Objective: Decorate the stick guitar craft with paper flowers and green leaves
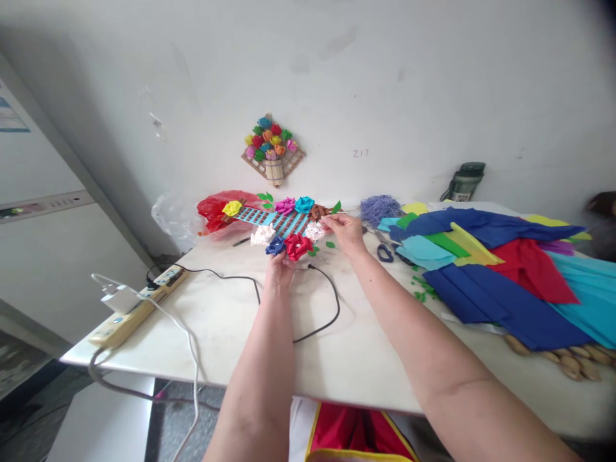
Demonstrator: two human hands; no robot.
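A craft panel with a light-blue lattice [250, 217] is held above the table, with paper flowers and green leaves around its edge. My left hand [280, 271] is closed on its lower edge, just under a dark blue flower [276, 246] and a red flower [299, 246]. At the right end, my right hand [347, 232] pinches at a white speckled flower [315, 231], below a brown flower [318, 212]. Yellow [231, 208], magenta [285, 205] and turquoise [304, 205] flowers sit along the far side. Another white flower [262, 235] is at the lower left.
Coloured paper sheets [500, 289] cover the table's right side, with scissors [385, 252] beside them. Purple shredded paper [380, 209] and a green bottle [466, 182] stand near the wall. A power strip [139, 311] with cables lies left. A finished flower ornament [274, 151] hangs on the wall.
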